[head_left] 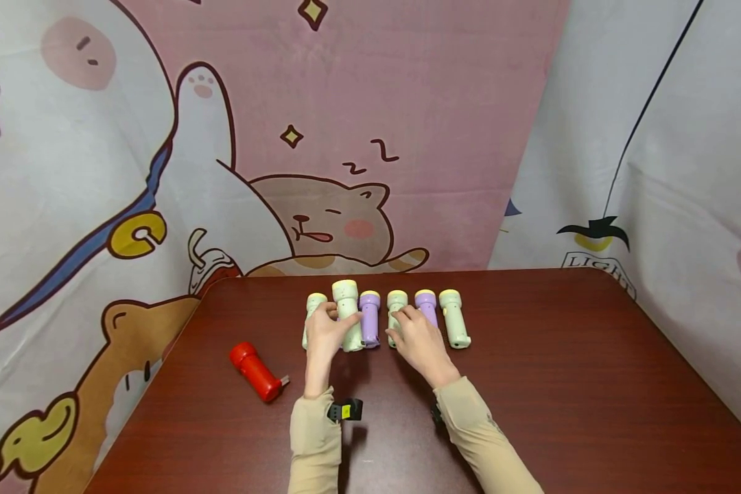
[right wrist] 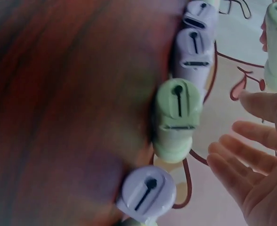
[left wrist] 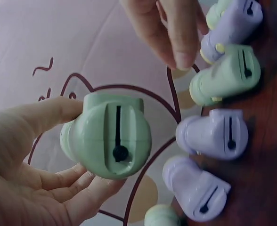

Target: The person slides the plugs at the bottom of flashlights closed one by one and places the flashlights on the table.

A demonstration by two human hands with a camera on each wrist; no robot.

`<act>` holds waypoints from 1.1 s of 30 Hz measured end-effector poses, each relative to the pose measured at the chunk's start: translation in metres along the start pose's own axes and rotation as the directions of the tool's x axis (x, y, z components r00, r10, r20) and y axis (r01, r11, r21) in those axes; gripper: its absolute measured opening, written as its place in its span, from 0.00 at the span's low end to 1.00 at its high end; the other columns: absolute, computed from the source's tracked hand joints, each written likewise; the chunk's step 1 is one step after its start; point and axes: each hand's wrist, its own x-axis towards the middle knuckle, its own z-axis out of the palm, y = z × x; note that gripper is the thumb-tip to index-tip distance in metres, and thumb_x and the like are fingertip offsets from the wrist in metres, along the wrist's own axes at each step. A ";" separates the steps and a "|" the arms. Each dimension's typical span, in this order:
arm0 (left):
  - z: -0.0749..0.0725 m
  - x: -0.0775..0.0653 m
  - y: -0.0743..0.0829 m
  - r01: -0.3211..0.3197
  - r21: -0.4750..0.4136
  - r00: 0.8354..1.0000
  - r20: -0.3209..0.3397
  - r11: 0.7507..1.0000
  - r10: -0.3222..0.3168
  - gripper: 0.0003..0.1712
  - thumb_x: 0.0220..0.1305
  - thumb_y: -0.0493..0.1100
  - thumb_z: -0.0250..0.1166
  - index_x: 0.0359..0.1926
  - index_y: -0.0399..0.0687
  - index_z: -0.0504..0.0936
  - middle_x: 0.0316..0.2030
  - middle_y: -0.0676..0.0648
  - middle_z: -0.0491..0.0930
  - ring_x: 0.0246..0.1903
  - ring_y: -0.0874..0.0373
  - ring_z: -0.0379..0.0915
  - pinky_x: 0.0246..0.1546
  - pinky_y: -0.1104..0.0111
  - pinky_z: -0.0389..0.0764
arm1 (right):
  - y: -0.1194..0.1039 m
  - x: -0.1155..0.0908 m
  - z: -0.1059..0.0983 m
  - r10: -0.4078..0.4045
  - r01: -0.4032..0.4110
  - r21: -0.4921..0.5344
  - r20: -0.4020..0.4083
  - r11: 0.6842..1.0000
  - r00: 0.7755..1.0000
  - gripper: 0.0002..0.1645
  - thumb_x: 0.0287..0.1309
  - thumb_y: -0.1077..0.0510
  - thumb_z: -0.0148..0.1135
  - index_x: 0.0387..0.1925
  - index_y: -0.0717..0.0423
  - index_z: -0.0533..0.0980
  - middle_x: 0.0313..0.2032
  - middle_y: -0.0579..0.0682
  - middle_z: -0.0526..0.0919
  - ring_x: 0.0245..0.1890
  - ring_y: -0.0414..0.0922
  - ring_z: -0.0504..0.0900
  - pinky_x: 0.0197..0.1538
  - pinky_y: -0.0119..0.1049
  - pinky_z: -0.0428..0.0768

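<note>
My left hand (head_left: 327, 337) grips a pale green flashlight (head_left: 348, 322) between thumb and fingers, raised above the table in front of a row of flashlights. In the left wrist view its rounded base (left wrist: 117, 136) faces the camera, with a dark slot. Over the row, my right hand (head_left: 418, 339) holds nothing; its fingers (right wrist: 244, 155) look loosely spread in the right wrist view. Nearest to it is a green flashlight (head_left: 396, 302), partly covered by the hand in the head view. A purple flashlight (head_left: 369, 319) stands between the two hands.
Another green flashlight (head_left: 316, 302) stands at the row's left end. To the right are a purple flashlight (head_left: 426, 302) and a green flashlight (head_left: 455, 319). A red flashlight (head_left: 256, 372) lies at the left on the brown table (head_left: 562, 384). A printed cloth (head_left: 438, 137) hangs behind.
</note>
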 end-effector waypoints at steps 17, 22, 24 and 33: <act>-0.026 0.024 -0.018 0.044 0.131 0.996 -0.082 0.990 -0.033 0.32 0.47 0.50 0.72 0.49 0.34 0.77 0.41 0.35 0.82 0.41 0.41 0.78 0.41 0.52 0.78 | 0.001 0.002 0.012 0.061 -0.056 -0.038 0.149 0.998 0.987 0.11 0.47 0.57 0.72 0.28 0.61 0.81 0.38 0.58 0.79 0.34 0.56 0.81 0.36 0.46 0.80; -0.039 0.038 -0.025 0.061 0.189 0.995 -0.085 0.980 -0.045 0.29 0.49 0.49 0.70 0.47 0.34 0.77 0.41 0.33 0.81 0.40 0.37 0.78 0.40 0.50 0.78 | 0.000 0.005 0.009 0.073 -0.064 -0.057 0.170 0.996 0.983 0.11 0.45 0.57 0.73 0.27 0.61 0.81 0.36 0.58 0.79 0.32 0.56 0.79 0.35 0.46 0.80; -0.043 0.043 -0.029 0.061 0.207 0.995 -0.085 0.976 -0.045 0.27 0.49 0.49 0.70 0.45 0.33 0.77 0.40 0.32 0.81 0.39 0.35 0.78 0.40 0.49 0.77 | 0.000 0.006 0.009 0.073 -0.063 -0.061 0.170 0.996 0.983 0.11 0.45 0.57 0.73 0.26 0.61 0.81 0.34 0.57 0.78 0.31 0.56 0.79 0.34 0.46 0.80; -0.052 0.063 -0.053 0.027 0.249 0.994 -0.113 0.968 0.001 0.17 0.46 0.44 0.71 0.25 0.32 0.76 0.27 0.33 0.79 0.28 0.37 0.76 0.30 0.53 0.78 | 0.000 0.006 0.009 0.028 -0.021 -0.047 0.158 0.999 0.987 0.11 0.43 0.58 0.74 0.24 0.62 0.80 0.29 0.56 0.75 0.27 0.56 0.78 0.34 0.45 0.79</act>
